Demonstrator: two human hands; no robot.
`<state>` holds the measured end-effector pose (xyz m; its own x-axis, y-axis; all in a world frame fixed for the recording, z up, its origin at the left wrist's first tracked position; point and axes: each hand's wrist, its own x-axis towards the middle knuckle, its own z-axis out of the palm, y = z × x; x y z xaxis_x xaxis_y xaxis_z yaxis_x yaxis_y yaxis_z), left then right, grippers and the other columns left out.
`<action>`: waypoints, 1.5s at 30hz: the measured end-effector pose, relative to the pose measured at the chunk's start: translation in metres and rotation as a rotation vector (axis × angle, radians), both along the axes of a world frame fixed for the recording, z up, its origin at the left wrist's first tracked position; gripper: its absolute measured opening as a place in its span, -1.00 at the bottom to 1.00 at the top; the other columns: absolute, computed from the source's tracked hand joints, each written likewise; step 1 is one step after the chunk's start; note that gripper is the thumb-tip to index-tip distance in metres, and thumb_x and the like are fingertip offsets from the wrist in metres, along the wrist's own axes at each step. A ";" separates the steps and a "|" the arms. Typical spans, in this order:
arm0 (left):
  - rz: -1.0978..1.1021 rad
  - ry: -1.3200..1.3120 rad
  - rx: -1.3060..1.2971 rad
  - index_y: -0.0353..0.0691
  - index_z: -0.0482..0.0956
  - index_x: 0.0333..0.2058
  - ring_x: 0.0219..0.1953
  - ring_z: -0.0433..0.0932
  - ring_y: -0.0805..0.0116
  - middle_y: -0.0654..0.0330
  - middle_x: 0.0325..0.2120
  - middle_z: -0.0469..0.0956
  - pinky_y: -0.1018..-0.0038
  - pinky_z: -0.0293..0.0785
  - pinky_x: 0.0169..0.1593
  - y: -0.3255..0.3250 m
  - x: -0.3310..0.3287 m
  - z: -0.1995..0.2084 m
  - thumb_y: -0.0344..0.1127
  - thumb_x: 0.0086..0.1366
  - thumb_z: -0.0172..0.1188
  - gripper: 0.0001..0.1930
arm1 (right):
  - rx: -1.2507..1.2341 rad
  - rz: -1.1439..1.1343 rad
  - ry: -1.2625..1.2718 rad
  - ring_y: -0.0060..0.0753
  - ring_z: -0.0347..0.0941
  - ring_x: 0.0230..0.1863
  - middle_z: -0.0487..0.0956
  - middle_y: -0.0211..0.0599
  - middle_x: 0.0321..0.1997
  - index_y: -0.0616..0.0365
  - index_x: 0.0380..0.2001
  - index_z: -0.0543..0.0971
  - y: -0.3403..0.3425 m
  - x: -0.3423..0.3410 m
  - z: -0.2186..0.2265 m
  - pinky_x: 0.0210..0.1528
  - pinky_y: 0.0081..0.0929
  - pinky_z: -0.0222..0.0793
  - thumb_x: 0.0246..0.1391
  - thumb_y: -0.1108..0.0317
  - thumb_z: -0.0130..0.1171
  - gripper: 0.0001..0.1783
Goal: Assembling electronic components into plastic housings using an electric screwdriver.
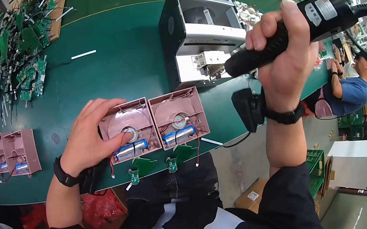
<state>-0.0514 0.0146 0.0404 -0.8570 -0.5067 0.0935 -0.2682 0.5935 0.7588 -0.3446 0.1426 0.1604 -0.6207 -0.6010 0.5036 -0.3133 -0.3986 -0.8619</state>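
My left hand (pixel 87 141) grips a pink plastic housing (pixel 140 106) by its left side. Its thumb reaches inside, over a round speaker (pixel 131 133). Below the speaker lies a blue cylindrical battery (pixel 131 150). A second pink housing (pixel 200 111) stands close on the right, with its own speaker (pixel 179 121) and battery (pixel 179 136). Small green circuit boards (pixel 145 166) hang by wires at the table's front edge. Raised at right, my right hand (pixel 288 54) is wrapped round a black corded electric screwdriver (pixel 330 15). Its nose is at the metal outlet of a screw feeder (pixel 211 35); the bit's tip is hard to make out.
Several more pink housings (pixel 22 147) with batteries sit at the left. A tangled heap of green circuit boards (pixel 20 50) lies at the far left. A white strip (pixel 83 54) rests on the green table (pixel 126 65). Another person (pixel 353 89) sits at the right.
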 end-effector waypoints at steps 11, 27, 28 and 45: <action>0.004 0.005 -0.012 -0.20 0.59 0.10 -0.09 0.53 0.06 0.11 -0.21 0.57 0.24 0.49 0.04 -0.003 0.000 -0.002 -0.23 0.05 0.51 -0.40 | -0.039 0.308 -0.176 -0.42 0.36 -0.61 0.46 -0.31 -0.51 0.02 0.05 0.24 0.054 0.062 -0.024 -0.49 -0.33 0.41 0.25 0.12 0.36 -0.45; -0.001 0.015 -0.018 -0.21 0.59 0.10 -0.09 0.54 0.06 0.11 -0.18 0.59 0.25 0.50 0.02 -0.002 0.000 -0.004 -0.31 0.01 0.53 -0.38 | 0.084 0.286 -0.098 -0.40 0.34 -0.64 0.39 -0.35 -0.53 0.03 0.01 0.34 0.041 0.063 -0.054 -0.49 -0.31 0.40 0.33 0.05 0.15 -0.61; 0.001 0.030 -0.023 -0.19 0.59 0.10 -0.11 0.54 0.07 0.12 -0.21 0.59 0.25 0.50 0.00 -0.002 0.000 -0.005 -0.28 0.04 0.52 -0.40 | 0.082 0.280 -0.093 -0.40 0.34 -0.64 0.39 -0.35 -0.54 0.03 0.01 0.33 0.040 0.063 -0.054 -0.50 -0.31 0.40 0.32 0.04 0.15 -0.60; -0.007 0.017 -0.022 -0.19 0.59 0.10 -0.08 0.54 0.04 0.11 -0.19 0.59 0.21 0.49 0.05 -0.001 0.000 0.001 -0.20 0.06 0.52 -0.40 | -0.183 0.165 -0.100 -0.44 0.30 -0.59 0.40 -0.38 -0.50 0.10 -0.03 0.44 0.043 0.016 0.000 -0.46 -0.36 0.32 0.40 0.06 0.05 -0.66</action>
